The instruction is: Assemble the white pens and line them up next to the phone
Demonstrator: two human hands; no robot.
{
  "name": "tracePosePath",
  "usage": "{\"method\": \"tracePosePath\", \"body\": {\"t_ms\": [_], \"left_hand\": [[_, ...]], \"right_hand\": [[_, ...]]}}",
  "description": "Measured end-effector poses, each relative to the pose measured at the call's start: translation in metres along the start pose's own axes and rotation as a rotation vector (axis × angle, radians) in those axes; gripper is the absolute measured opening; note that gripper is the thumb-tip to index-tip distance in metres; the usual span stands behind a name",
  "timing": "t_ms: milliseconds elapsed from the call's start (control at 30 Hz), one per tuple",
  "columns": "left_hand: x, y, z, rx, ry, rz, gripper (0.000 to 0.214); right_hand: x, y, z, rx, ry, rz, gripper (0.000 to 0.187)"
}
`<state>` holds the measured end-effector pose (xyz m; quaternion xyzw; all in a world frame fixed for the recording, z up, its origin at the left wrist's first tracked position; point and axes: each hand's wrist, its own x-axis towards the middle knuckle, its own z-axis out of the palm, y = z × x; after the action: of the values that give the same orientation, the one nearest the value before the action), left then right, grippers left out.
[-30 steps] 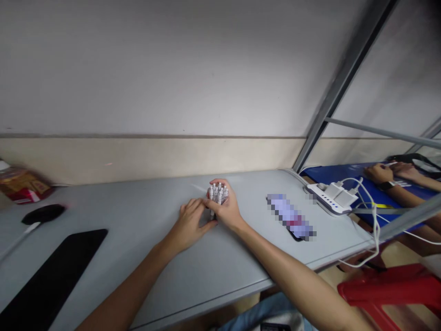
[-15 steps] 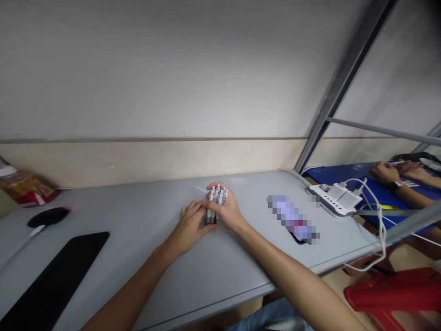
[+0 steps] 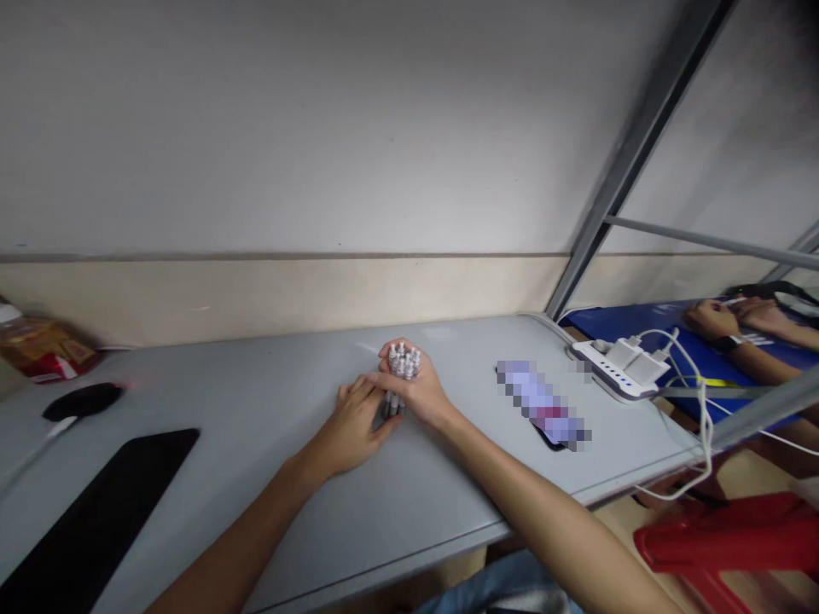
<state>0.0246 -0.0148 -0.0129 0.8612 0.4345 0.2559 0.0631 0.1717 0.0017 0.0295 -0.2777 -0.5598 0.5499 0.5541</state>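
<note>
"Toward the back edge of the bench (image 3: 269, 418), what is being held?"

"A bundle of white pen-like sticks (image 3: 404, 365), kept roughly upright with the tops together. It is grasped by the right hand (image 3: 422, 392), whose fingers are wrapped around the far side. Its lower part is flanked by the left hand (image 3: 349, 431); whether that grip is clenched on the sticks or only laid against them cannot be told."

"How much has been done?"

"By the look of it, the sticks have been gathered and their tops brought near one level. The bundle has not yet been released. Whether the lower ends are rested on the bench cannot be made out, nor can it be judged how much evening-up is left."

"Can everything be counted?"

"At least six stick tops are shown; the rest are hidden by crowding. One phone (image 3: 541, 405) is laid toward the bench's right-hand edge, and one power strip (image 3: 605, 373) is set at that edge, with two chargers (image 3: 646, 368) plugged in. Toward the left, one black flat object (image 3: 102, 520) and one dark oval object (image 3: 83, 399) are seen, with one bottle (image 3: 48, 350) placed by the back edge."
</note>
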Motion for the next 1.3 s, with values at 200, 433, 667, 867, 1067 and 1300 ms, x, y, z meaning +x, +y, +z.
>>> {"method": "tracePosePath", "body": {"t_ms": [200, 433, 667, 867, 1067, 1300], "left_hand": [[-0.0004, 0.002, -0.0006, -0.02, 0.005, 0.01, 0.033], [0.0003, 0.0031, -0.0021, -0.03, 0.002, 0.006, 0.028], [0.0009, 0.0026, -0.0022, -0.023, 0.01, 0.003, 0.036], [0.0008, 0.003, -0.0039, -0.03, 0.012, 0.01, 0.041], [0.0015, 0.0072, -0.0051, -0.067, -0.01, -0.005, 0.042], [0.0024, 0.0092, -0.0057, -0.093, 0.014, -0.031, 0.04]], "right_hand": [[0.0006, 0.0008, 0.0008, -0.02, -0.013, -0.013, 0.023], [-0.0011, -0.0014, -0.0007, -0.066, -0.035, -0.008, 0.017], [-0.0011, -0.0038, -0.0015, -0.041, -0.027, -0.022, 0.015], [0.0028, -0.0052, -0.0068, -0.085, -0.007, 0.019, 0.014], [0.0034, -0.0027, -0.0072, -0.028, -0.034, 0.073, 0.02], [0.0013, -0.002, -0.0053, -0.008, -0.058, 0.107, 0.023]]}}
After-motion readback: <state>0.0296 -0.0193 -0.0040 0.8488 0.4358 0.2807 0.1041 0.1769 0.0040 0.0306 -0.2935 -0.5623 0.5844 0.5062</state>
